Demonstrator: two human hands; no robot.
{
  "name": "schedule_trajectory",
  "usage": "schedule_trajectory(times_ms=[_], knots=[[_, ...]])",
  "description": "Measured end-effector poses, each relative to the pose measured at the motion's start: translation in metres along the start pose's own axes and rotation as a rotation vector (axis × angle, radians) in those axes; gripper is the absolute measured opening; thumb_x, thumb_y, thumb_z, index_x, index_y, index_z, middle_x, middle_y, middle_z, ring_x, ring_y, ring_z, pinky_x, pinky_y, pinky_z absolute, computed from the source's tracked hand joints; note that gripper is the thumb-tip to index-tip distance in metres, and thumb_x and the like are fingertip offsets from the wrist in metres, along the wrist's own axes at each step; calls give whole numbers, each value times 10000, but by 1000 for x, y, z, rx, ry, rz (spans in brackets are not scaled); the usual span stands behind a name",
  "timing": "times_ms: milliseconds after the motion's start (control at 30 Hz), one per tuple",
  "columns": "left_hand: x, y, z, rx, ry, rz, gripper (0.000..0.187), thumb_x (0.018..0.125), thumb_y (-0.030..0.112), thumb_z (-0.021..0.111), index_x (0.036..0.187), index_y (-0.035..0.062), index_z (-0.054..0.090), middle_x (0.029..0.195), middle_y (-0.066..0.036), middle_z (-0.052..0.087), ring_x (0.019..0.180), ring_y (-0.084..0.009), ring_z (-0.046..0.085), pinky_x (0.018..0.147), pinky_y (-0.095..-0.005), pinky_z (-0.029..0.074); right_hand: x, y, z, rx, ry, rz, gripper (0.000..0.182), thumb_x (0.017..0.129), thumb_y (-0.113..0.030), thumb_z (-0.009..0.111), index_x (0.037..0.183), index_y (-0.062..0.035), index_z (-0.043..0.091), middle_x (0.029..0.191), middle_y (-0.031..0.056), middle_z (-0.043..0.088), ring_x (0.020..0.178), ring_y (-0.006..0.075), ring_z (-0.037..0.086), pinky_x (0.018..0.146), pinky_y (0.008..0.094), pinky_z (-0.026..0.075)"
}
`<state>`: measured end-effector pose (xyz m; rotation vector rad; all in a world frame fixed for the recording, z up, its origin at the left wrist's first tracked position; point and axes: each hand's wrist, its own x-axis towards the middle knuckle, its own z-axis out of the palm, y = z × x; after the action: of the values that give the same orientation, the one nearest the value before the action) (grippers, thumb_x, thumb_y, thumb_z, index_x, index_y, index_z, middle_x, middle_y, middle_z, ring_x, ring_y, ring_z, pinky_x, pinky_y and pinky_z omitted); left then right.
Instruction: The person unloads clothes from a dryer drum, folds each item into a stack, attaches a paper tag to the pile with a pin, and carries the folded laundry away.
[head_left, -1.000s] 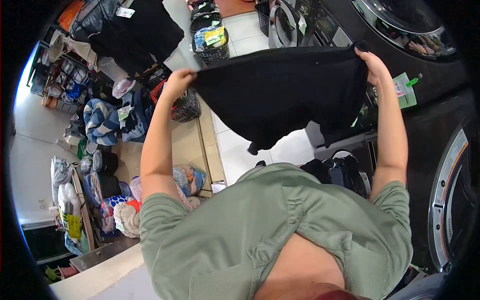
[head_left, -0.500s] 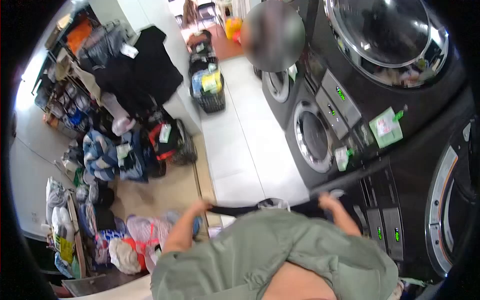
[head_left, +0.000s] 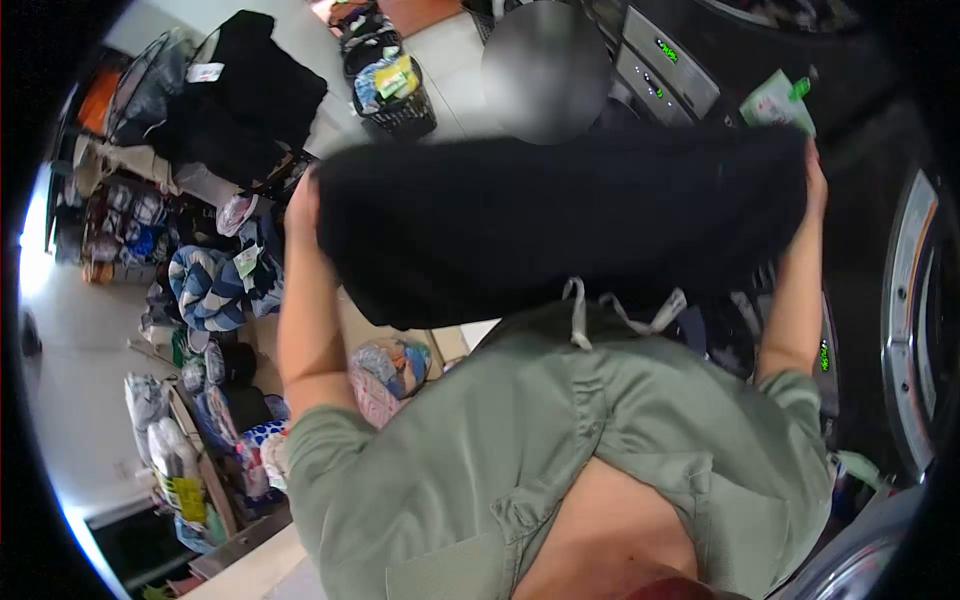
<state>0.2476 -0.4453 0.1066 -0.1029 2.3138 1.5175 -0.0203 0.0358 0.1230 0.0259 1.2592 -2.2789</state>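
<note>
A black garment [head_left: 560, 220] is spread wide between my two hands, raised in front of my waist. Its left end is in the grip of my left hand [head_left: 303, 205], whose fingers partly vanish behind the fabric. On the opposite side my right hand [head_left: 815, 185] grasps the other end near the upper corner. The cloth is pulled out sideways, and its lower edge sags on the left. Two pale drawstrings [head_left: 578, 318] show below the fabric, by the hem of my green shirt [head_left: 470, 430].
Dark front-loading machines [head_left: 910, 330] with green displays line the right side. A black basket [head_left: 400, 115] of laundry stands on the floor ahead. To the left are hanging black clothes [head_left: 245, 110], a folded blue-and-white bundle [head_left: 207, 285] and several bagged items.
Both hands have risen and moved farther apart. The black garment, a narrow band before, now shows as a broad spread sheet. My view has tilted further down.
</note>
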Motion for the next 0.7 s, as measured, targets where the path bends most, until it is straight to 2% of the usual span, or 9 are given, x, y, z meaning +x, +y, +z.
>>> schedule_trajectory(times_ms=[133, 167, 233, 300, 400, 467, 567, 667, 700], knots=[[63, -163, 110, 44, 215, -521, 428, 694, 254, 689, 974, -23, 523, 893, -75, 554, 837, -196, 519, 775, -330, 401, -2, 142, -82, 171, 22, 248, 842, 770, -675, 350, 1278, -4, 344, 1268, 152, 418, 1174, 294, 393, 1008, 425, 271], [54, -173, 154, -301, 133, -530, 442, 709, 263, 677, 1006, -21, 513, 931, -82, 551, 870, -205, 517, 801, -339, 395, -34, 160, -87, 454, -137, 613, 963, 699, -754, 324, 1291, 6, 318, 1311, 162, 365, 1208, 299, 356, 1017, 435, 248], [35, -165, 211, -1119, 38, -493, 472, 740, 279, 652, 1071, -16, 491, 1006, -95, 546, 934, -223, 512, 855, -355, 384, -80, 207, -126, 534, -111, 588, 1031, 647, -793, 290, 1279, 20, 334, 1311, 173, 360, 1204, 303, 364, 1014, 435, 254], [36, -144, 226, -1527, -8, -395, 502, 770, 296, 628, 1135, -10, 470, 1081, -109, 541, 998, -242, 507, 908, -372, 373, -122, 241, -150, 263, -42, 586, 663, 765, -441, 544, 1206, 39, 419, 1193, 140, 494, 1106, 268, 465, 959, 405, 330], [77, -143, 198, -887, 171, -487, 443, 799, 276, 602, 1130, 2, 496, 1096, -107, 554, 1018, -243, 517, 919, -372, 381, -117, 248, -203, -292, 231, 601, 372, 693, -12, 627, 1043, 66, 529, 990, 114, 603, 953, 225, 553, 874, 384, 401], [112, -129, 151, -876, 171, -348, 355, 824, 265, 563, 1083, 24, 530, 1068, -91, 572, 976, -248, 539, 891, -410, 399, -121, 174, -182, -59, 288, 395, 196, 774, -53, 543, 914, 80, 579, 938, 131, 609, 940, 222, 567, 865, 354, 429], [152, -55, 117, -966, 343, -177, 431, 841, 322, 538, 1114, -10, 500, 1102, -122, 549, 1009, -234, 533, 885, -365, 415, -121, 121, -190, 52, 227, -33, 405, 815, -173, 568, 1141, 42, 462, 1086, 131, 556, 1012, 223, 533, 893, 327, 409], [210, -29, 83, -684, 81, -81, 423, 853, 325, 523, 1038, -55, 535, 999, -112, 595, 946, -201, 561, 828, -340, 444, -121, 86, -170, -615, 571, 254, 320, 821, -196, 575, 1058, 10, 511, 1037, 93, 577, 964, 177, 535, 864, 321, 392], [221, -13, 74, -746, 72, 9, 409, 865, 318, 506, 1031, -54, 536, 1012, -120, 592, 949, -213, 561, 849, -341, 427, -117, 81, -206, -382, 481, 57, 304, 822, -200, 574, 1039, 5, 515, 1017, 85, 580, 945, 166, 533, 871, 321, 379]])
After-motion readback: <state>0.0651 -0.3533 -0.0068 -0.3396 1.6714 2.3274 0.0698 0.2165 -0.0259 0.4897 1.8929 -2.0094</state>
